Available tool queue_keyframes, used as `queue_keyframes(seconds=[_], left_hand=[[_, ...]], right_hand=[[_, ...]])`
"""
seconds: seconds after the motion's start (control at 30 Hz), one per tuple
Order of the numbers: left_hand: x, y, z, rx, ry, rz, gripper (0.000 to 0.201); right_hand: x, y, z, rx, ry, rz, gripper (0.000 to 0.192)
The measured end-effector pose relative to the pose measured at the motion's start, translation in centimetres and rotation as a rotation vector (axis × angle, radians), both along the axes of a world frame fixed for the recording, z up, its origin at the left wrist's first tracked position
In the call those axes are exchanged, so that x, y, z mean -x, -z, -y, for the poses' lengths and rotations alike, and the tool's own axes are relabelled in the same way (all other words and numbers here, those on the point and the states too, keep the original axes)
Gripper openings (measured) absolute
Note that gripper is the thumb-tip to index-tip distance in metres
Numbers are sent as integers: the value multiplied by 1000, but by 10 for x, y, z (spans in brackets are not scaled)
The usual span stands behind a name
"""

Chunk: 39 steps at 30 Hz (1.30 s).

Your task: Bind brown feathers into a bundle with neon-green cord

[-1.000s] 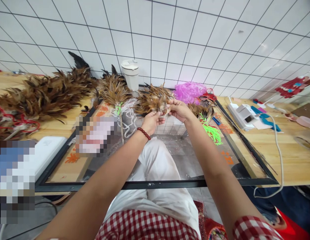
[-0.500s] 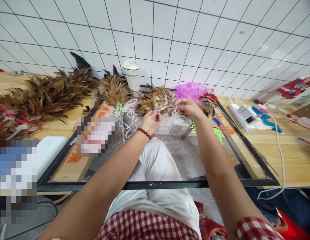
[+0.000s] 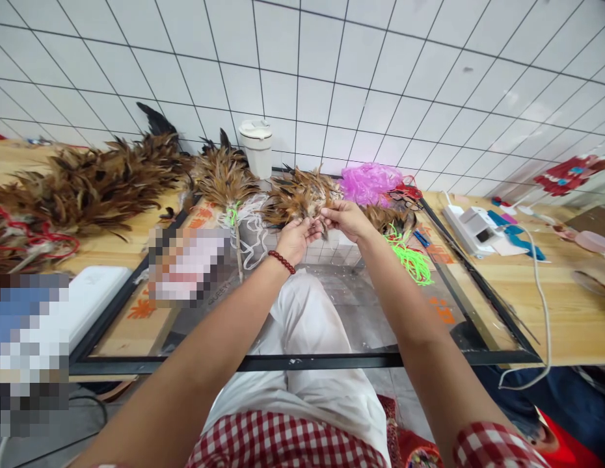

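Above the glass tabletop (image 3: 351,312), my two hands almost meet in front of a heap of brown feathers (image 3: 297,192). My left hand (image 3: 295,242), palm turned up and a red bead bracelet on its wrist, has its fingers curled round small feathers. Thumb and fingers of my right hand (image 3: 350,220) pinch a feather (image 3: 324,229) close to the left fingertips; the exact grip is partly hidden. To the left lies a feather duster (image 3: 224,179) bound with green cord on a stick.
A white lidded cup (image 3: 257,149) stands by the tiled wall. Pink plastic (image 3: 369,182) lies behind my right hand, and green cords (image 3: 410,261) lie right of it. Bundled feathers (image 3: 97,179) fill the left side. A white power strip (image 3: 468,227) with a cable is at right.
My right hand has come left and slightly down to meet my left hand, uncovering more of the green cords. My left hand has barely shifted.
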<state>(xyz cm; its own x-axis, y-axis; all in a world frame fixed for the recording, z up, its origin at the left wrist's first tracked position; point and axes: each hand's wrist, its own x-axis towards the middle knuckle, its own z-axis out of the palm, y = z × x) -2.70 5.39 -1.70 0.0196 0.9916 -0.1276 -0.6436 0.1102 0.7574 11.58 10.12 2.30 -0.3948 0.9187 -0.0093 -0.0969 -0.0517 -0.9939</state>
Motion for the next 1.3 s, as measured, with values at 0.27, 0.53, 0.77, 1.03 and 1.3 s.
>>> queue_keyframes(seconds=[0.27,0.53,0.77,1.03,1.3], left_hand=[[-2,-5,3,57,3,-69,10],[-6,-3,8,-29,73,-224,17],[-8,-2,8,-54,16,-207,16],[4,-3,6,-67,308,-155,27],[6,-6,12,-35,585,-186,27]], right_hand=[[-2,-1,0,-176,-61,157,31],[0,13,-9,-397,36,342,21],[-1,7,-7,-302,178,281,20],[-18,0,4,-56,-411,165,31],[-20,-2,7,-91,-309,128,33]])
